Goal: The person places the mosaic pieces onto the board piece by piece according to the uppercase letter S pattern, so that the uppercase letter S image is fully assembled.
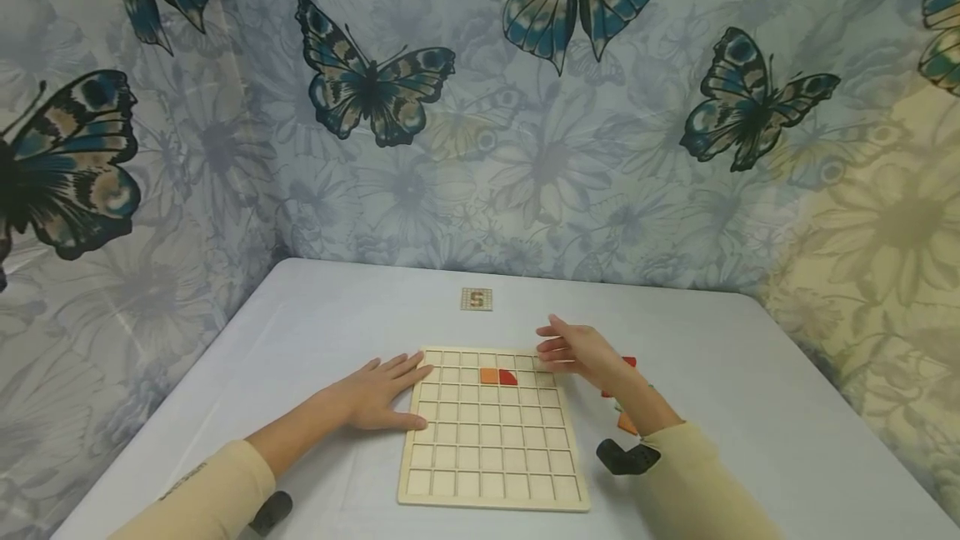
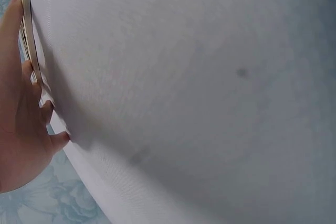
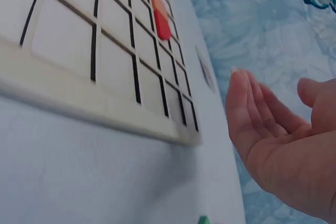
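A pale wooden grid board (image 1: 491,486) lies on the white table. In its second row from the far edge, an orange square tile (image 1: 489,377) sits beside a red quarter-circle tile (image 1: 507,377), each in its own cell. My left hand (image 1: 382,397) rests spread at the board's left edge, thumb and fingertips on the rim. Over the far right corner of the board is my right hand (image 1: 581,352), its fingers loosely bent. The right wrist view shows its palm (image 3: 294,156) holding nothing, with the red tile (image 3: 161,26) beyond on the board.
Right of the board, red (image 1: 629,362) and orange pieces (image 1: 627,423) lie partly hidden under my right forearm, with a bit of green among them. A small patterned card (image 1: 477,299) lies behind the board. Butterfly-print cloth (image 1: 480,190) hangs around the table.
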`<move>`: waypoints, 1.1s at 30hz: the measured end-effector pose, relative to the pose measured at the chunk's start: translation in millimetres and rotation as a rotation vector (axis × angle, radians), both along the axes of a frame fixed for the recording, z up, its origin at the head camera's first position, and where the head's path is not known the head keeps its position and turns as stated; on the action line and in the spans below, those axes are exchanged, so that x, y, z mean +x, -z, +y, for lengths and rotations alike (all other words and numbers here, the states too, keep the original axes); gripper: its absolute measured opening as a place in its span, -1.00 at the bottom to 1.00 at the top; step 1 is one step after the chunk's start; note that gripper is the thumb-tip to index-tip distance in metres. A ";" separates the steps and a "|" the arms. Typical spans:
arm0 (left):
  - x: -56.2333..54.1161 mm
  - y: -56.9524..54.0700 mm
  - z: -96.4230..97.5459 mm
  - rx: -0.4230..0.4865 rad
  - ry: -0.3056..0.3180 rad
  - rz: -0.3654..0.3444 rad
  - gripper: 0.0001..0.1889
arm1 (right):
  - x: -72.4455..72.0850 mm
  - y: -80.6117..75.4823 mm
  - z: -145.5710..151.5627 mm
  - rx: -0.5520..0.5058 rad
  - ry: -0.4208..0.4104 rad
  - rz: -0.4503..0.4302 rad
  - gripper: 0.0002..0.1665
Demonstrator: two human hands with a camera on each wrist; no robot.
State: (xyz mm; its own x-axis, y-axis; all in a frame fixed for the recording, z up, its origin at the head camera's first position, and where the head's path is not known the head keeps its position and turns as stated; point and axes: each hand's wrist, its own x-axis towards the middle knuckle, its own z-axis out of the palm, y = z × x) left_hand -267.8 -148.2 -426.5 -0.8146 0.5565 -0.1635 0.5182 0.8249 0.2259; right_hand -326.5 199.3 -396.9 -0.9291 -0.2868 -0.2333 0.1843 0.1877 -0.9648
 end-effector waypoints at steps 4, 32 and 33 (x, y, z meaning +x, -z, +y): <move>0.1 -0.9 1.0 -0.001 0.002 -0.002 -0.04 | 0.4 -1.7 18.2 -0.027 0.009 0.017 -0.16; -0.2 0.4 0.4 0.010 0.000 -0.002 -0.04 | 5.0 -5.3 100.3 -0.056 0.140 0.052 -0.01; -0.2 0.7 0.6 0.011 0.000 -0.004 -0.04 | 4.5 -3.6 101.6 -0.053 0.147 0.049 -0.01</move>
State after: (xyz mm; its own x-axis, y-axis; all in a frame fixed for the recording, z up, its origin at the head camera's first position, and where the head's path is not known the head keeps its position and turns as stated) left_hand -268.0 -147.6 -427.1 -0.8138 0.5586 -0.1604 0.5177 0.8222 0.2366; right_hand -321.9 300.8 -393.3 -0.9719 -0.1573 -0.1753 0.1590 0.1110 -0.9810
